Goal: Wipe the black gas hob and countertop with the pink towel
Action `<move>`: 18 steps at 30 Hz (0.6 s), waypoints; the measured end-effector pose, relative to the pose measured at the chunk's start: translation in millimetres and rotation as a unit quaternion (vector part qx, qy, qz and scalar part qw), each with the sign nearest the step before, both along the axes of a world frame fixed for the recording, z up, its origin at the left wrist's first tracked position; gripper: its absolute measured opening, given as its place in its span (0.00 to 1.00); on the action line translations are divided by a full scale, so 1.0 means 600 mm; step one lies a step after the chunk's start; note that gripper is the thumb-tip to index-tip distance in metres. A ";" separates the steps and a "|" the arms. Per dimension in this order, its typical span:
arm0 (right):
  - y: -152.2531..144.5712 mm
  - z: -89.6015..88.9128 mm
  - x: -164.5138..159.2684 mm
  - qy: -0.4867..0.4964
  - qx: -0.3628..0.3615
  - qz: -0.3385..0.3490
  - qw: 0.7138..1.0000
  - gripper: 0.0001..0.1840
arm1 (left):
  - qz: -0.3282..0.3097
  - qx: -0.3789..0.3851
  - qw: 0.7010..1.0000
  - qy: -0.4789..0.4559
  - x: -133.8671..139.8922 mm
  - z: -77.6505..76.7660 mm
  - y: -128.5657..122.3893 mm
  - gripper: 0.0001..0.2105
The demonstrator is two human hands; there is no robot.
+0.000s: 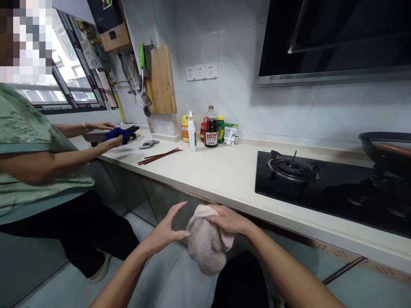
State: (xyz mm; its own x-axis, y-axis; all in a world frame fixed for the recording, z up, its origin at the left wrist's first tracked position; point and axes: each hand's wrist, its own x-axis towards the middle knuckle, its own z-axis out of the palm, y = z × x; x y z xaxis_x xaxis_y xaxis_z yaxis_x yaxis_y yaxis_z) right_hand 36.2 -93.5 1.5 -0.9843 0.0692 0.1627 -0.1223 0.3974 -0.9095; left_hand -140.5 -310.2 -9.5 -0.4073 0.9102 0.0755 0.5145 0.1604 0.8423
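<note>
My right hand (229, 220) grips a bunched pinkish-grey cloth (207, 248) below the counter's front edge (257, 205). Fingers spread, my left hand (167, 229) touches the cloth's left side with its thumb. Both hands hover in front of the lower cabinet, over the floor.
A person in a green shirt (28, 158) on the left wipes something dark with a blue cloth (117, 134). On the counter lie chopsticks (159, 156), a white bottle (192, 131) and sauce bottles (211, 128). The black gas hob (321, 179) holds a pan (385, 147) at the right.
</note>
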 end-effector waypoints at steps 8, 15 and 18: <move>0.030 0.053 0.006 0.035 0.109 -0.022 0.993 0.20 | -0.112 -0.038 0.989 -0.090 0.024 0.035 0.079 0.22; 0.028 0.056 0.037 0.010 0.097 -0.028 0.995 0.16 | -0.100 0.038 0.991 -0.078 0.024 0.035 0.061 0.20; 0.004 0.075 0.026 0.052 0.069 0.035 0.996 0.19 | -0.150 0.040 0.977 -0.144 0.043 0.049 0.067 0.37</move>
